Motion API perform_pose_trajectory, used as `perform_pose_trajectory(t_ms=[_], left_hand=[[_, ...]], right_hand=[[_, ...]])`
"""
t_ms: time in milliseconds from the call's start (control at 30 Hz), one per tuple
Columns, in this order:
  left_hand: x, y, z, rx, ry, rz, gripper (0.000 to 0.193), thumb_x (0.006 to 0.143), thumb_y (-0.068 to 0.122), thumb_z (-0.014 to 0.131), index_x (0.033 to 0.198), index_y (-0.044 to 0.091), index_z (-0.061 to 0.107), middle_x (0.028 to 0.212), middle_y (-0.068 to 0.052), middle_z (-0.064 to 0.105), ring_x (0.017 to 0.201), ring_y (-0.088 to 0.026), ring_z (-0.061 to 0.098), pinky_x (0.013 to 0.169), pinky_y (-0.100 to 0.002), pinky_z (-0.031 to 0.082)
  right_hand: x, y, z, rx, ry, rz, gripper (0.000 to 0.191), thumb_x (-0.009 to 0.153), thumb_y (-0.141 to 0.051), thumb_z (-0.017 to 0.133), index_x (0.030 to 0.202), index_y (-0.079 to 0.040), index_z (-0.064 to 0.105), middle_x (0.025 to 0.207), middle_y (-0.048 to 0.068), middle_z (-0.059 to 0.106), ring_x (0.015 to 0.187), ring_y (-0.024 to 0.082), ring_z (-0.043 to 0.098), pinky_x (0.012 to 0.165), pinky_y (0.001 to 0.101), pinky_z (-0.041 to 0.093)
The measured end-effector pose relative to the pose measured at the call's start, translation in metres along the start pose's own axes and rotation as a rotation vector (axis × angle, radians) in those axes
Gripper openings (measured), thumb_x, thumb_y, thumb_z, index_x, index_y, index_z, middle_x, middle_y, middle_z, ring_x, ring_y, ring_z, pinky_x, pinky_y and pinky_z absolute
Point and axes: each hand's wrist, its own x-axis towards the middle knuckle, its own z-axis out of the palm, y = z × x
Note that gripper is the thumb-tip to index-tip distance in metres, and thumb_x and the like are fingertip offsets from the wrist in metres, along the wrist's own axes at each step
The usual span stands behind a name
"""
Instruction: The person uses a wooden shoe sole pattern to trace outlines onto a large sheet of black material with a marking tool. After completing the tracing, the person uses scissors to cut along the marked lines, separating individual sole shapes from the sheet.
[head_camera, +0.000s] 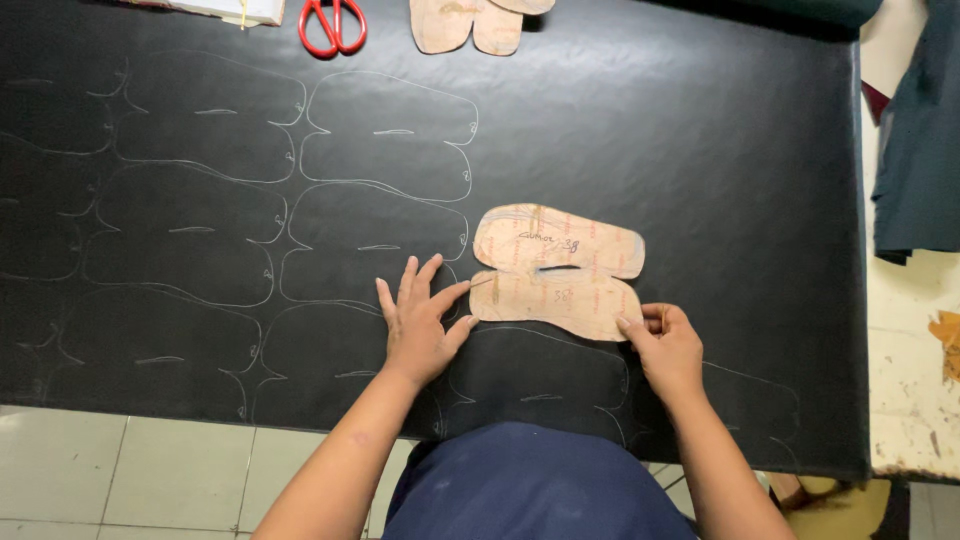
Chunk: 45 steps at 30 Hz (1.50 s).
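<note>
My dark blue apron (530, 480) fills the bottom edge, pressed up to the counter (910, 420), pale floor tiles (150, 470) showing to my left. My left hand (420, 322) lies flat with its fingers spread on the black sheet (700, 150), fingertips touching the left end of the cardboard pattern (556, 270), grasping nothing. My right hand (665, 345) is curled at the pattern's lower right corner, fingers bent in against its edge; I cannot tell whether something thin sits in that grip. The pattern itself lies flat on the sheet between my hands, a tan two-lobed shape with a narrow slit across its middle. Under and around it run chalk outlines (385, 140) of the same shape, rows of them filling the left half of the sheet, one right beneath the pattern's lower edge. The right half of the sheet is bare black. Farther out, at the sheet's far edge, red-handled scissors (333, 25) lie well apart from my hands, and just beside them more cardboard patterns (465, 25) overlap. Off to the far right, dark cloth (915, 150) hangs over the counter's edge.
</note>
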Motion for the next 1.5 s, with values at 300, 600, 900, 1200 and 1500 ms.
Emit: perform_pose_trajectory(t_ms=[300,600,900,1200,1500], left_hand=[[-0.004,-0.002,-0.008,-0.023,0.003,0.022,0.045,0.081,0.036,0.079,0.124,0.021,0.073,0.157,-0.012,0.043,0.152,-0.038,0.023,0.119,-0.071,0.000],[-0.004,-0.004,-0.013,-0.033,0.027,0.039,0.043,0.082,0.034,0.079,0.122,0.021,0.074,0.155,-0.012,0.044,0.152,-0.038,0.025,0.119,-0.071,0.000],[0.001,-0.003,-0.013,-0.049,0.034,0.037,0.041,0.083,0.030,0.077,0.122,0.020,0.074,0.155,-0.011,0.046,0.152,-0.038,0.026,0.119,-0.070,-0.001],[0.003,-0.003,-0.016,-0.064,0.034,0.033,0.035,0.082,0.029,0.079,0.115,0.019,0.076,0.154,-0.011,0.047,0.152,-0.037,0.026,0.120,-0.069,-0.001],[0.021,-0.001,-0.015,-0.049,0.038,0.037,0.035,0.081,0.029,0.079,0.115,0.020,0.077,0.153,-0.011,0.048,0.152,-0.037,0.027,0.119,-0.071,0.000]], right_hand=[[-0.007,0.004,-0.001,-0.014,-0.012,-0.030,0.038,0.085,-0.022,0.079,0.116,-0.003,0.070,0.090,0.002,0.070,0.077,0.010,0.062,0.075,0.0254,0.051],[-0.014,-0.003,0.000,-0.094,0.018,-0.116,0.035,0.084,-0.023,0.080,0.112,-0.003,0.071,0.085,0.002,0.068,0.073,0.009,0.060,0.071,0.0249,0.051],[-0.007,-0.002,-0.001,-0.092,0.009,-0.108,0.039,0.082,-0.025,0.081,0.112,-0.003,0.071,0.083,0.002,0.067,0.070,0.010,0.059,0.069,0.0254,0.050],[-0.008,-0.005,-0.002,-0.068,-0.009,-0.116,0.036,0.083,-0.025,0.081,0.109,-0.003,0.071,0.083,0.001,0.067,0.071,0.009,0.059,0.069,0.0255,0.050],[0.009,-0.012,-0.002,-0.057,0.009,-0.124,0.034,0.083,-0.025,0.082,0.108,-0.004,0.072,0.083,0.000,0.067,0.071,0.008,0.058,0.069,0.0242,0.050]])
